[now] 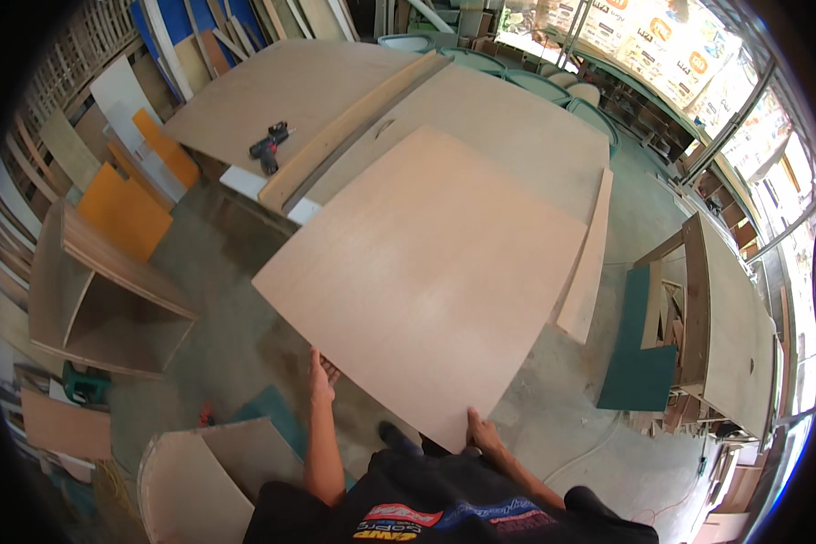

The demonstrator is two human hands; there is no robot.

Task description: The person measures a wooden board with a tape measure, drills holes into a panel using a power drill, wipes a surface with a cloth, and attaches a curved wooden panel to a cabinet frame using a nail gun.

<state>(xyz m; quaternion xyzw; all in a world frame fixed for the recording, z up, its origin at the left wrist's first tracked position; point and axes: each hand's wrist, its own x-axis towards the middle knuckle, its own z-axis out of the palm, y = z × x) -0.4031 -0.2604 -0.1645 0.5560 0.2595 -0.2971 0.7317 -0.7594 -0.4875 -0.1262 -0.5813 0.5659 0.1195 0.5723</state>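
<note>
At the far left, orange boards (127,213) lean near a wall of stacked wood pieces. Just below them an open wooden cabinet (109,299) lies on the concrete floor (218,317), and a green power tool (86,385) lies near its lower corner. A curved plywood piece (195,485) stands at the bottom left.

Further up, a black cordless drill (269,148) lies on a big workbench (281,91), beside a long wooden plank (354,127).

In the middle, a large plywood sheet (426,272) is held nearly flat in front of the person, its far end over the workbench. The left hand (320,379) grips the near left edge of the sheet; the fingers go under the edge, closed on it. The right hand (480,433) grips the nearest corner of the sheet, with the fingers wrapped on the edge.

To the right of the sheet lies a narrow plywood strip (587,263). Further right, a dark green panel (637,349) rests on the floor, just beside a tall wooden cabinet (725,317) lying on its side.
</note>
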